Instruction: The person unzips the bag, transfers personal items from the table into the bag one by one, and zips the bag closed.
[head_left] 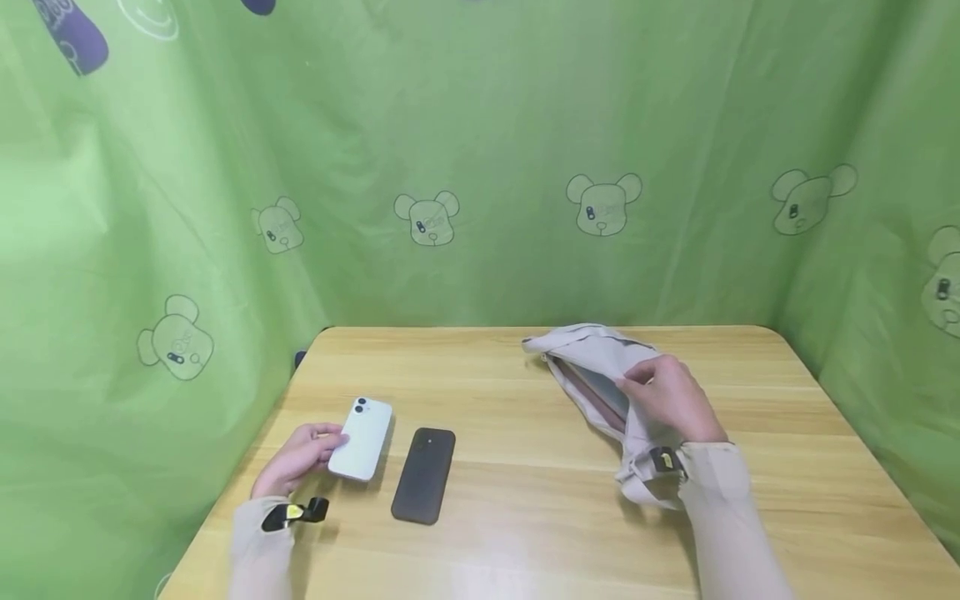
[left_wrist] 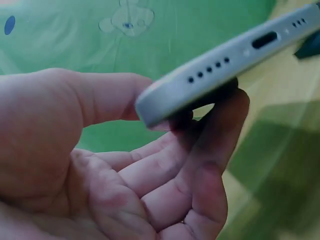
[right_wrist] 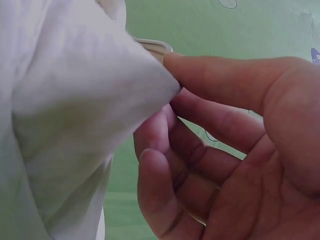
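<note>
Between thumb and fingers, my left hand holds a white smartphone by its left edge, its back with two camera lenses facing up. The left wrist view shows the phone's bottom edge with the charging port, and the thumb on its corner. On the right, my right hand pinches the rim of a light grey fabric bag, whose opening gapes. Something flat shows inside, too little to tell its kind. Close up in the right wrist view, thumb and index finger grip a fold of the bag's cloth.
A black smartphone lies back up on the wooden table, just right of the white one. Green curtains printed with bear heads hang behind the table and along both sides. Dark bands with small devices sit on both wrists.
</note>
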